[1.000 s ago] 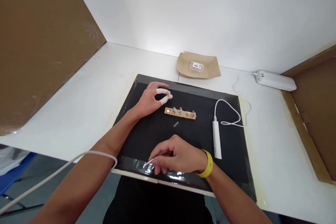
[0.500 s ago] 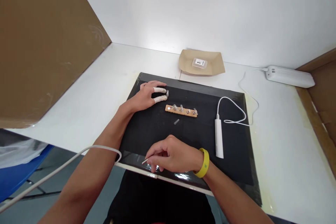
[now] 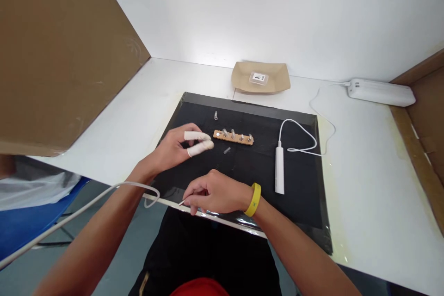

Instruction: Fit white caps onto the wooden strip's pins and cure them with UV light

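Observation:
My left hand [image 3: 182,145], with white finger cots on its thumb and one finger, hovers over the black mat, just left of a narrow orange-brown strip [image 3: 227,137]. Its covered fingertips are slightly apart with nothing visible between them. Several small clear tubes and metal bits stand on the strip, which has a white dot at its left end. Behind it, a small clear tube with a dark base [image 3: 215,115] stands alone on the mat. Another clear tube [image 3: 227,150] lies in front. My right hand [image 3: 211,192] is closed around a thin pale stick [image 3: 181,203] near the mat's front edge.
A white bar-shaped device [image 3: 279,169] lies on the mat's right side, cabled to a white power strip [image 3: 381,92]. At the back, a cardboard tray [image 3: 239,78] holds a small clear box [image 3: 258,78]. A cardboard panel [image 3: 69,55] rises at left. A pale cable [image 3: 86,208] crosses my left forearm.
My left hand has let go of the small tube behind the strip and drawn back toward me; the tube stays standing. My right hand still holds the stick. The view has shifted slightly.

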### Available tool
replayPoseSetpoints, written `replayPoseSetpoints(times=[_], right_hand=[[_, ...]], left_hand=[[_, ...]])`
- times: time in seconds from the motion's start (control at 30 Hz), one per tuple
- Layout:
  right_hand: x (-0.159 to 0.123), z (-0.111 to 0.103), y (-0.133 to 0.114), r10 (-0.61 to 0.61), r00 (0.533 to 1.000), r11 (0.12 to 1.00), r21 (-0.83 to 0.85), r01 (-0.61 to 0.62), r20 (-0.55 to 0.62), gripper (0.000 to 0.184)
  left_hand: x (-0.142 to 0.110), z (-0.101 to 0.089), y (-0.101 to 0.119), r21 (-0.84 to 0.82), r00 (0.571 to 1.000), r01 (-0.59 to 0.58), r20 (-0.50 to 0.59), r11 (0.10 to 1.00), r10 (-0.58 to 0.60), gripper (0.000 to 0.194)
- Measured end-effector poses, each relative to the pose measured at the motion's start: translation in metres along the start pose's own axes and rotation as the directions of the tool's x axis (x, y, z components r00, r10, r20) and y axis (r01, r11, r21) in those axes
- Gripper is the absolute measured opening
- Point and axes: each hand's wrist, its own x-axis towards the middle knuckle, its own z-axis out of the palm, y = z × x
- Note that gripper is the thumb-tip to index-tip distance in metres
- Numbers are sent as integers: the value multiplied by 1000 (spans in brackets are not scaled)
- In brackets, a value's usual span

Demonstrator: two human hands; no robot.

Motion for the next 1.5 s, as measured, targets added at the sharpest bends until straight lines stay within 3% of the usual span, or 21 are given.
replayPoseSetpoints(times=[0.07, 0.13, 0.2, 0.37, 0.5, 0.7, 0.93, 1.2, 1.37, 1.5], right_hand=[[0, 1, 0, 3, 1000, 1000, 7, -3, 15, 16], [0, 2, 1, 2, 999, 1000, 25, -3, 33, 16], [-1, 2, 1, 2, 999, 999, 34, -3, 42, 15], [0, 0, 1, 8, 999, 1000, 20, -9, 53, 15], [2, 0, 1, -16, 998, 999, -29, 18, 56, 14], [2, 0, -1, -37, 998, 996, -83, 42, 57, 14], [1, 0, -2, -41, 998, 994, -96, 45, 47, 15], [1, 0, -2, -52, 997, 993, -103, 57, 54, 12], [1, -1, -1, -70, 996, 992, -104, 76, 59, 12], [2, -1, 1, -61, 996, 993, -101, 67, 60, 11]], left_hand=[[2, 1, 12, 58, 974, -59, 220, 997, 45, 33], [12, 3, 20, 185, 914, -139, 402, 973, 55, 32], [25, 5, 27, 337, 848, -196, 530, 921, -13, 29], [50, 11, 41, 572, 757, -285, 626, 769, -185, 9], [58, 17, 41, 575, 726, -348, 665, 741, -175, 17], [68, 23, 46, 620, 721, -349, 657, 702, -221, 9], [69, 23, 44, 536, 773, -263, 615, 802, -158, 23], [64, 5, 44, 405, 768, -389, 639, 827, 49, 14], [91, -2, 49, 274, 795, -336, 595, 901, 116, 17], [119, 6, 51, 205, 811, -207, 583, 957, 50, 18]])
